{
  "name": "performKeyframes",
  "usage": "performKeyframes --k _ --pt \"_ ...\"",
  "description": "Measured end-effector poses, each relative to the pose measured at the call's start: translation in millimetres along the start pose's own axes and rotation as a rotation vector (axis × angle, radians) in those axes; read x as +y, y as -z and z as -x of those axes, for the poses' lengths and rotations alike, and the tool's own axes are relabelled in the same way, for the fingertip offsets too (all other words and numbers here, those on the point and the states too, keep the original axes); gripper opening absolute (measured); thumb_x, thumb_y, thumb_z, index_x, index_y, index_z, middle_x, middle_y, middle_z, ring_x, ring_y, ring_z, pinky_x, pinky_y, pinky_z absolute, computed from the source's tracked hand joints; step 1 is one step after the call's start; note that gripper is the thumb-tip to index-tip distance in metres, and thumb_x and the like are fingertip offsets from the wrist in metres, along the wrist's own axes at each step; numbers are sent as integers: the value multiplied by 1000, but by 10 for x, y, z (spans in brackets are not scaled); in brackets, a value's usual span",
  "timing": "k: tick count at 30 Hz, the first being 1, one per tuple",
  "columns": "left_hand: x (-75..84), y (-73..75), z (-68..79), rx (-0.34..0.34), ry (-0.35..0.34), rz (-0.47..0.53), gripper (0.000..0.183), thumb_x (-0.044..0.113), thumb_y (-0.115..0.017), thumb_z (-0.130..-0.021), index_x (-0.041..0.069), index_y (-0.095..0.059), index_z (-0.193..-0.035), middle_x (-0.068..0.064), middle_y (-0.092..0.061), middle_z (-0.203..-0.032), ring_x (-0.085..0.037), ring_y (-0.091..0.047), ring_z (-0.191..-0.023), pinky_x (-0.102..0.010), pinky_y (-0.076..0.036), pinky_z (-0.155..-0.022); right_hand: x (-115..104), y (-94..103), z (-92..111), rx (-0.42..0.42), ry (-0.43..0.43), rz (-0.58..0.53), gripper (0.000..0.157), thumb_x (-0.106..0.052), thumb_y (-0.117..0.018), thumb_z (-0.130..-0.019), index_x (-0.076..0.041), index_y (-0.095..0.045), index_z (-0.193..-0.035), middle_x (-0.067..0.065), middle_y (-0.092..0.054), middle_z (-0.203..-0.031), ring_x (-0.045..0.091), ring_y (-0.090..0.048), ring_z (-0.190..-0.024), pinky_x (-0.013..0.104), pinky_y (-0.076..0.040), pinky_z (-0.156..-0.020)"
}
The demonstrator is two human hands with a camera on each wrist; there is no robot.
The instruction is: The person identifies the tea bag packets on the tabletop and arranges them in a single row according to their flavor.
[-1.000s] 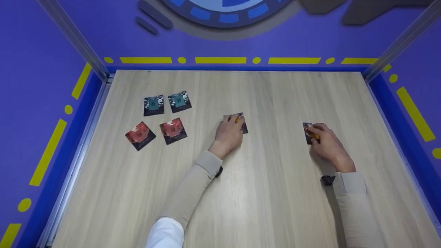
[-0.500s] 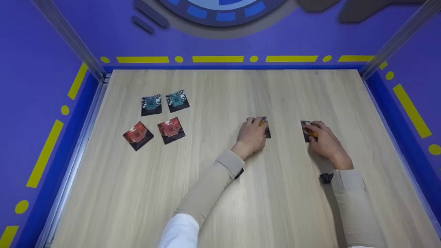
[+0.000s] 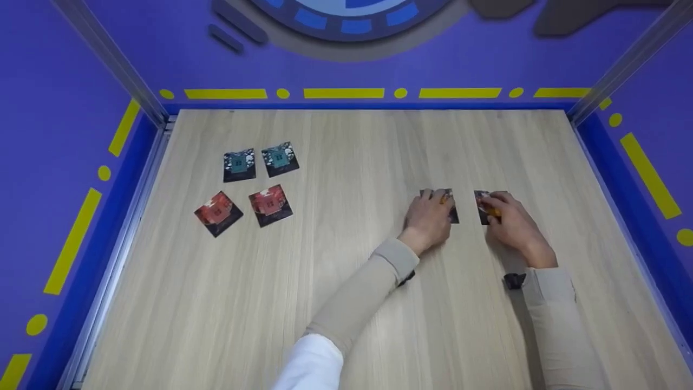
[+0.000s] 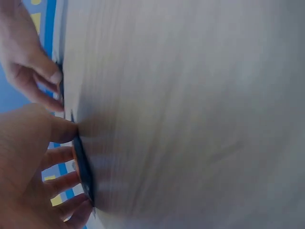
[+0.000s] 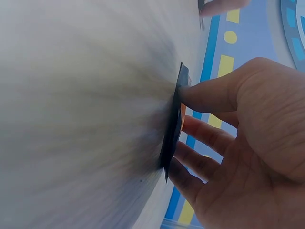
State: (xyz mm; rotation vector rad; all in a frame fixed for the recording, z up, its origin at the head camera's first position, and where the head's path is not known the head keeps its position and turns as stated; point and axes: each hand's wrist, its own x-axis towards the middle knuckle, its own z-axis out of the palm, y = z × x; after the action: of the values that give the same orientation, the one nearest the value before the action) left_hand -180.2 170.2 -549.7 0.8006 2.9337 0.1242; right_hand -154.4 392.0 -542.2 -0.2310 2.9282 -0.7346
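My left hand grips a small dark square sachet with an orange patch, right of the table's middle. In the left wrist view its thumb and fingertips sit along the edges of that sachet, close over the wood. A similar dark-and-orange sachet lies just to the right, held by my right hand. The right wrist view has the thumb at one end of this sachet and the fingers along its far side. A narrow gap separates the two sachets. Both are partly covered by the hands.
Two green sachets lie side by side at the table's back left. In front of them are two red sachets, one turned askew. Blue walls enclose the wooden table at the back and sides.
My left hand has slid its sachet rightward across the table, toward the one under my right hand. The right hand has stayed nearly in place. The green and red sachets have not moved.
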Motion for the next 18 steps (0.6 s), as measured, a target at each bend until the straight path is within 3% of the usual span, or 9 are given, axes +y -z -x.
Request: performKeyframes --k 9,18 --pt "234 -75 -117 12 -21 -56 44 42 -47 -112 34 -53 -155 6 -49 -159 -18 -49 -142 -32 -48 -111 3 4 -3 -1 7 6 49 3 -57 -101 8 -54 -150 31 -44 -155 56 -43 -141 72 -37 -114" --pt "327 -65 -203 9 -49 -92 46 46 -46 -112 37 -50 -157 9 -48 -159 -18 -48 -142 -32 -48 -111 -1 16 2 4 22 7 50 5 -57 -100 6 -55 -150 31 -43 -155 56 -43 -141 72 -36 -114"
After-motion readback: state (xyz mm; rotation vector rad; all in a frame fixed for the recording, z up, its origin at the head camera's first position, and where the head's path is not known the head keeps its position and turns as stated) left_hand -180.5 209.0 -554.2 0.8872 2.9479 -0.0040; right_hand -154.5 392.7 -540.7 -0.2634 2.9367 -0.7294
